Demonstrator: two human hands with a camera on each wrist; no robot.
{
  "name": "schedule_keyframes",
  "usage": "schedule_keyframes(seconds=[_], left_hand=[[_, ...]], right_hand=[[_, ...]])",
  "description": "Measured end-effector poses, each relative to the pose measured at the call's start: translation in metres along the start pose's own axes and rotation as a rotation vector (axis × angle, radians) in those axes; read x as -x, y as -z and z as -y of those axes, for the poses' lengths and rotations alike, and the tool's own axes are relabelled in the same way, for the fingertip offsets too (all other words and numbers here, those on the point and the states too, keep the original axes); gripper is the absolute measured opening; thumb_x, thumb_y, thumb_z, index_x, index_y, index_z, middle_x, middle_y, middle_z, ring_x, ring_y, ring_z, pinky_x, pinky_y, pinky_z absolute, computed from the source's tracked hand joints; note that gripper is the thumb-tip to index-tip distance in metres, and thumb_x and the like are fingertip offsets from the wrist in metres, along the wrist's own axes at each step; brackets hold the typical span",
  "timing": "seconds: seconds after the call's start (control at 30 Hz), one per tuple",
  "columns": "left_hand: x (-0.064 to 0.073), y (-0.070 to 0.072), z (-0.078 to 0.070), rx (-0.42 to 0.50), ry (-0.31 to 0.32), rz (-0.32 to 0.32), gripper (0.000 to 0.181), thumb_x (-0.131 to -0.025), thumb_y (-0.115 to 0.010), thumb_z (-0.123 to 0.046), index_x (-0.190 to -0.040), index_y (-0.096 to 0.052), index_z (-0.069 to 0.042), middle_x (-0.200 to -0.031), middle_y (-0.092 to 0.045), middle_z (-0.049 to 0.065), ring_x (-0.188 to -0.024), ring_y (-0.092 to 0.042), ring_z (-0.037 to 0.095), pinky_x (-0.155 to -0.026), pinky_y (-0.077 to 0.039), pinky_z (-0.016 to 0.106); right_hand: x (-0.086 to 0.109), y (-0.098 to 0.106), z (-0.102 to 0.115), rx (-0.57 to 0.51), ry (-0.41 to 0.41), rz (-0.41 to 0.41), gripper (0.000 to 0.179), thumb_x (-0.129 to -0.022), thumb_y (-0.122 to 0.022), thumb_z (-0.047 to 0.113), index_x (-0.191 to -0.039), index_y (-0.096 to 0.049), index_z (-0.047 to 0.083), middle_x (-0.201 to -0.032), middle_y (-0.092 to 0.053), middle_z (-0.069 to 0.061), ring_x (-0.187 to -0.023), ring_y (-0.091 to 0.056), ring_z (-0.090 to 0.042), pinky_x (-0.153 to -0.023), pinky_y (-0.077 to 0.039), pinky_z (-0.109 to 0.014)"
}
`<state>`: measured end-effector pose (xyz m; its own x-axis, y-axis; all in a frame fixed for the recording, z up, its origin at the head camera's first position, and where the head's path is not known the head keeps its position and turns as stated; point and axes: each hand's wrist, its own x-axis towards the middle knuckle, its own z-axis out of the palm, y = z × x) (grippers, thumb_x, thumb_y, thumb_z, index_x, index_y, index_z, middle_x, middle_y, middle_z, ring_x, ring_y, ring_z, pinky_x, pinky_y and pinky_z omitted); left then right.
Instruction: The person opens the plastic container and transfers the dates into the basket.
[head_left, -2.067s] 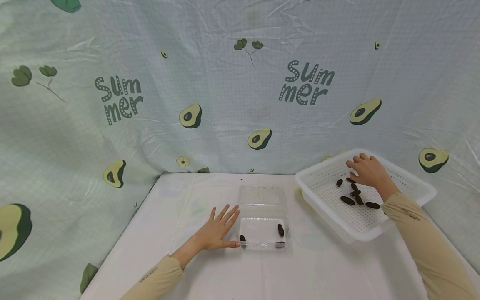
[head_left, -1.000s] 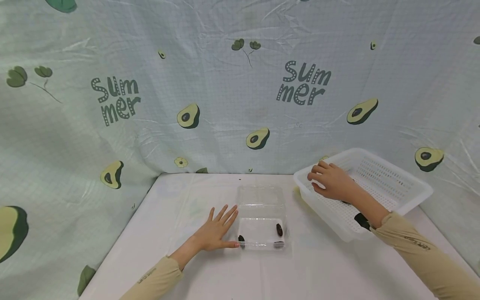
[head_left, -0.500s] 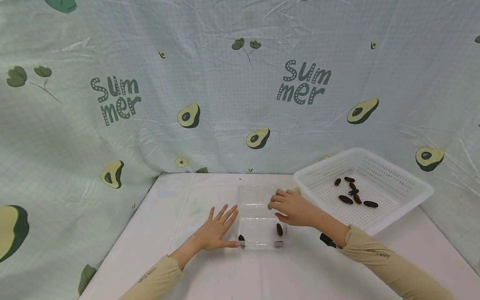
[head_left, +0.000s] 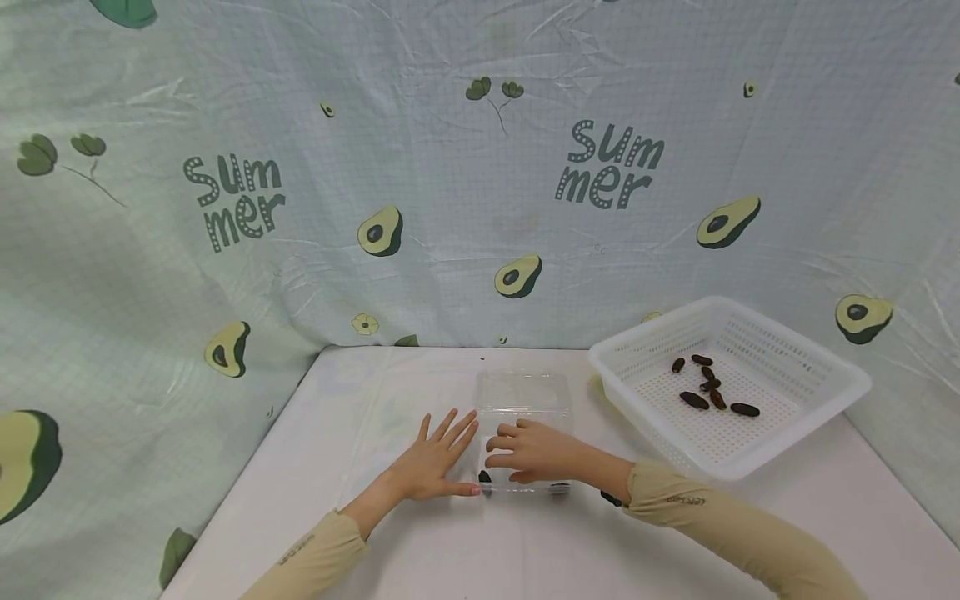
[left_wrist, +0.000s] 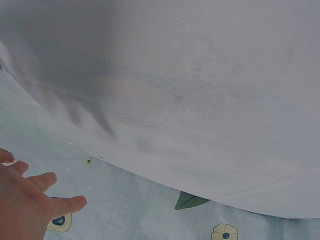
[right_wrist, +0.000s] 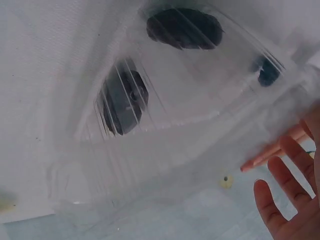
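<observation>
A clear plastic clamshell box [head_left: 522, 398] lies on the table with its lid folded back. Dark brown, wrinkled oval pieces like dried dates lie inside, one date [head_left: 485, 481] at the front left and another date [head_left: 560, 487] at the front right. A third date [right_wrist: 125, 97] shows through the plastic in the right wrist view. My left hand [head_left: 432, 467] is spread along the box's left side, its thumb at the front corner. My right hand [head_left: 542, 452] is over the box with bent fingers; I cannot tell whether it holds anything, its fingertips' undersides being hidden.
A white perforated plastic basket [head_left: 813, 400] stands to the right, with several dates [head_left: 694, 400] scattered on its floor. The white table [head_left: 390, 383] meets a pale cloth backdrop [head_left: 442, 183] printed with avocados behind and along the sides.
My right hand has come left from above the basket to over the clamshell box, now covering one date there. The left hand has stayed in place.
</observation>
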<state>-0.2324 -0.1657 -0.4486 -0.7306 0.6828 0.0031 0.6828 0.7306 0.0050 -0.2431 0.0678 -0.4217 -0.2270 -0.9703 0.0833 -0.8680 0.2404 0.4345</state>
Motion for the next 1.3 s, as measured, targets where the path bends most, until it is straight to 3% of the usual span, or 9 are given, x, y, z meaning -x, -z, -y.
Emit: schedule_keyframes(seconds=[0.33, 0.67, 1.0, 1.3], left_hand=[[0.0, -0.001, -0.001, 0.003, -0.003, -0.006, 0.094, -0.079, -0.04, -0.068, -0.144, -0.011, -0.007, -0.152, -0.005, 0.005, -0.138, -0.01, 0.035, -0.1, -0.014, 0.065], [0.001, -0.002, 0.001, 0.003, 0.003, 0.001, 0.094, -0.079, -0.037, -0.07, -0.144, -0.01, -0.008, -0.152, -0.003, 0.004, -0.138, -0.009, 0.035, -0.1, -0.013, 0.065], [0.001, -0.002, 0.001, 0.014, -0.003, -0.004, 0.094, -0.08, -0.034, -0.071, -0.144, -0.01, -0.008, -0.152, -0.004, 0.005, -0.138, -0.009, 0.035, -0.101, -0.012, 0.065], [0.001, 0.0, 0.001, 0.008, -0.003, -0.004, 0.093, -0.08, -0.035, -0.07, -0.144, -0.011, -0.008, -0.152, -0.004, 0.005, -0.138, -0.01, 0.035, -0.1, -0.013, 0.065]], right_hand=[[-0.009, -0.019, 0.006, 0.002, 0.082, 0.037, 0.04, -0.079, -0.064, 0.038, -0.117, -0.054, 0.033, -0.119, -0.054, 0.017, -0.106, -0.049, -0.003, -0.074, -0.043, -0.022], [-0.012, -0.028, 0.008, -0.034, 0.078, 0.089, 0.04, -0.081, -0.062, 0.032, -0.12, -0.052, 0.032, -0.122, -0.054, 0.017, -0.105, -0.049, -0.004, -0.078, -0.045, -0.024], [-0.013, -0.032, 0.007, -0.067, 0.086, 0.009, 0.018, -0.089, -0.053, 0.026, -0.106, -0.055, 0.031, -0.099, -0.06, 0.017, -0.088, -0.051, -0.004, -0.065, -0.041, -0.02], [-0.014, -0.033, 0.007, -0.038, 0.088, 0.017, 0.017, -0.09, -0.05, 0.028, -0.106, -0.055, 0.033, -0.091, -0.058, 0.015, -0.084, -0.05, -0.005, -0.062, -0.038, -0.019]])
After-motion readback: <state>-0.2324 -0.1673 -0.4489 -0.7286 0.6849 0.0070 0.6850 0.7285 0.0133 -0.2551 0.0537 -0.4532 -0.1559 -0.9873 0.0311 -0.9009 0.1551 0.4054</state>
